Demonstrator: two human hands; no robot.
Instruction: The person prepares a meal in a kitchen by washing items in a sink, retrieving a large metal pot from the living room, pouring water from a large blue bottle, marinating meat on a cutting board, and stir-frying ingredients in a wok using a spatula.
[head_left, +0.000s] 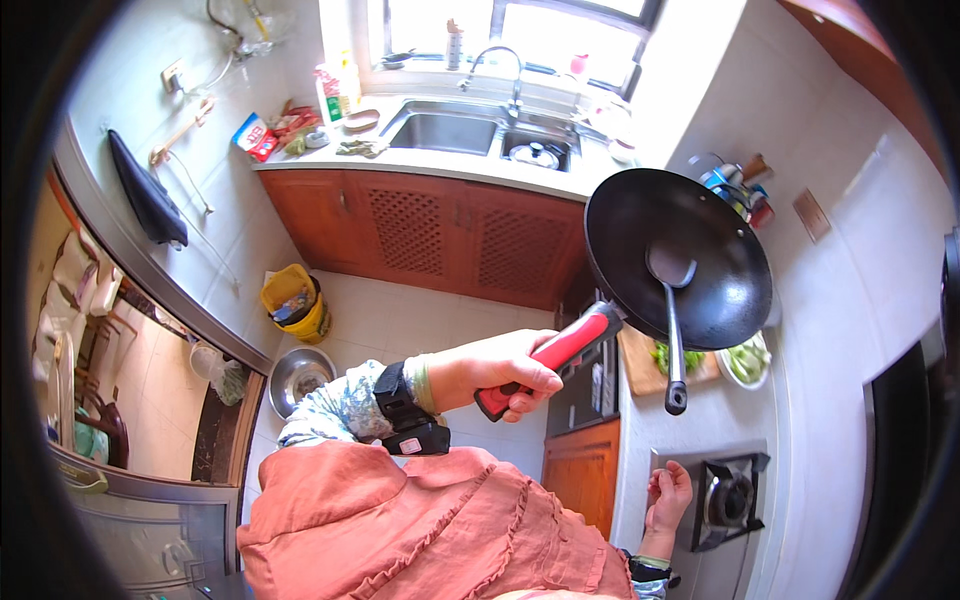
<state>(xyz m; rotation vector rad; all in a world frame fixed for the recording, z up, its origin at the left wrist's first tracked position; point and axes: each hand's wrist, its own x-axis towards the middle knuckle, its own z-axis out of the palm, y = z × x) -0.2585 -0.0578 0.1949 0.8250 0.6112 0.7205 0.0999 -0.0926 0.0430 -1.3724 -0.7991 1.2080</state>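
Note:
My left hand (517, 375) grips the red and black handle of a dark wok (630, 225), which is lifted in the air at the right. A spatula (673, 322) with a metal blade lies in the wok, its handle sticking out over the rim towards me. My right hand (667, 495) is low at the right, beside the gas burner (727, 502), with fingers partly curled and nothing seen in it. Behind the wok, a wooden cutting board (637, 364) holds chopped greens (690, 361), next to a white bowl of cut pale green vegetable (748, 361).
A double steel sink (442, 133) with a faucet (517, 82) is under the window, a lidded pot (534, 154) in its right basin. Bottles and bags stand left of it. A yellow bin (309, 322) and a metal basin (289, 382) are on the floor. An oven is under the right counter.

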